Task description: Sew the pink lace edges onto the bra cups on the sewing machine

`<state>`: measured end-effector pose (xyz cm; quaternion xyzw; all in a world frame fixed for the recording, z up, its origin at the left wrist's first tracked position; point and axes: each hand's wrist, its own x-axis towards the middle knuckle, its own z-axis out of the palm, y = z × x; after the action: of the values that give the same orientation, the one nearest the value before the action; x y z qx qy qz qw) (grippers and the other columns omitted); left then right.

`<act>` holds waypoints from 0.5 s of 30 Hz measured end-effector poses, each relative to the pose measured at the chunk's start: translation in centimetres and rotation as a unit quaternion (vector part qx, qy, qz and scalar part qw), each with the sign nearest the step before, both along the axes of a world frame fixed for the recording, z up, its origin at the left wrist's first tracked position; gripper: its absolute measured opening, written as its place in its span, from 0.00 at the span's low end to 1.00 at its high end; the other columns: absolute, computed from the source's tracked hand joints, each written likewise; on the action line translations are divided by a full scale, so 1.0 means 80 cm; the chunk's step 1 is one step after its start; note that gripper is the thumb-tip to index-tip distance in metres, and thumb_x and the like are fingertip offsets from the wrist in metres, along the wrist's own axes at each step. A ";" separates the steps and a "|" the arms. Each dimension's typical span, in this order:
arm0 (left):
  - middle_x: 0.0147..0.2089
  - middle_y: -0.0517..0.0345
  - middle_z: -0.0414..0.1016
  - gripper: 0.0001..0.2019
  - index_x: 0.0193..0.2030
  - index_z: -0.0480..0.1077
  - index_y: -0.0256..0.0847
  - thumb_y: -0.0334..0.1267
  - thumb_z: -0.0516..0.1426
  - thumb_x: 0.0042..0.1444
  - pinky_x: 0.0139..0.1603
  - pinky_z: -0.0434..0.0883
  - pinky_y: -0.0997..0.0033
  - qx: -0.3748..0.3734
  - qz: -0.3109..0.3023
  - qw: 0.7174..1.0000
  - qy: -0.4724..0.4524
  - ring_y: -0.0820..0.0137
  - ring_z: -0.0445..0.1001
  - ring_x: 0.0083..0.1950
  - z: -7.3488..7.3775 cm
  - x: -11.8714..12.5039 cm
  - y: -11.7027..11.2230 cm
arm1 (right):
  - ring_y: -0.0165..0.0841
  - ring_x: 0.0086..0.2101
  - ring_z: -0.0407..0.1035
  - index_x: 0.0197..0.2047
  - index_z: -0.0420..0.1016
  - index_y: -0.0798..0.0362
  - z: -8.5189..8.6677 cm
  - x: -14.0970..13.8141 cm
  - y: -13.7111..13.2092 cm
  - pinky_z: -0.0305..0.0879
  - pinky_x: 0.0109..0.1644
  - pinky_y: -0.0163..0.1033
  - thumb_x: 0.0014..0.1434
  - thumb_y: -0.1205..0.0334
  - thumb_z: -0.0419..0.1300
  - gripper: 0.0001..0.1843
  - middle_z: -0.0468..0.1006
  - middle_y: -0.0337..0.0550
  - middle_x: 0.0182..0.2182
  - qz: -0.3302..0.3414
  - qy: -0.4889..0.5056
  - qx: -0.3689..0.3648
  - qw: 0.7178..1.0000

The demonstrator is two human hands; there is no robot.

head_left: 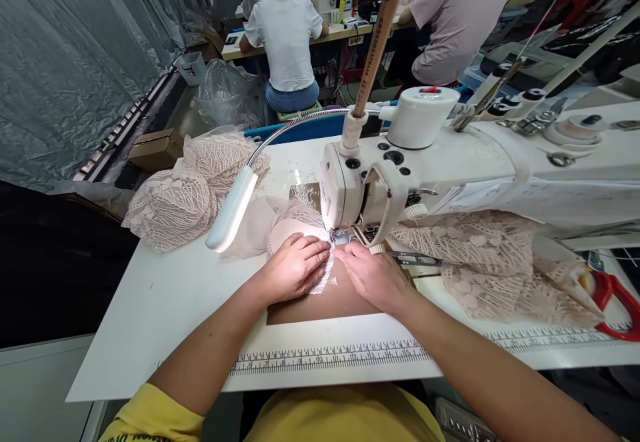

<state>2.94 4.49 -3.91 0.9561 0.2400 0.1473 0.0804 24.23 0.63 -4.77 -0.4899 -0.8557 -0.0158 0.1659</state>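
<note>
My left hand point(295, 267) lies with fingers stretched flat over a pale moulded cup point(287, 231) and a white textured strip point(325, 279). Its fingertips are just left of the presser foot point(334, 235) of a white sewing machine point(345, 185). Close to the foot on the right is my right hand point(373, 275), fingers curled and its tip near the strip's edge. Whatever it pinches is hidden. Both hands rest over a brown sheet point(295, 312) on the white table point(200, 322). Sheer beige lace point(300, 212) spreads behind the cup.
Bundled beige lace point(175, 205) sits at the back left, and more lace point(485, 255) lies under the machine arm. Red-handled scissors point(613, 309) are at the right. A lamp point(233, 212) hangs left of the needle. A printed ruler point(325, 360) runs along the front. Two people work beyond.
</note>
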 end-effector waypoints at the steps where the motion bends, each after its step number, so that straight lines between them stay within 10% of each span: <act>1: 0.58 0.45 0.71 0.17 0.57 0.67 0.35 0.36 0.50 0.63 0.57 0.65 0.52 0.002 0.003 1.000 0.001 0.57 0.66 0.58 0.000 0.001 0.000 | 0.31 0.28 0.61 0.47 0.77 0.51 0.000 -0.001 0.000 0.50 0.28 0.37 0.61 0.71 0.50 0.17 0.74 0.41 0.30 -0.002 -0.002 0.002 1.000; 15: 0.59 0.43 0.69 0.20 0.59 0.66 0.34 0.40 0.49 0.64 0.57 0.63 0.50 0.007 0.047 0.998 0.029 0.54 0.64 0.60 0.002 0.011 -0.002 | 0.34 0.34 0.67 0.50 0.75 0.52 -0.001 -0.003 0.000 0.56 0.32 0.37 0.58 0.74 0.51 0.20 0.77 0.44 0.38 -0.027 -0.006 -0.003 1.000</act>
<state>3.86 4.33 -3.73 0.9482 0.2861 0.1244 0.0597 23.96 0.65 -4.86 -0.5135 -0.8431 -0.0205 0.1585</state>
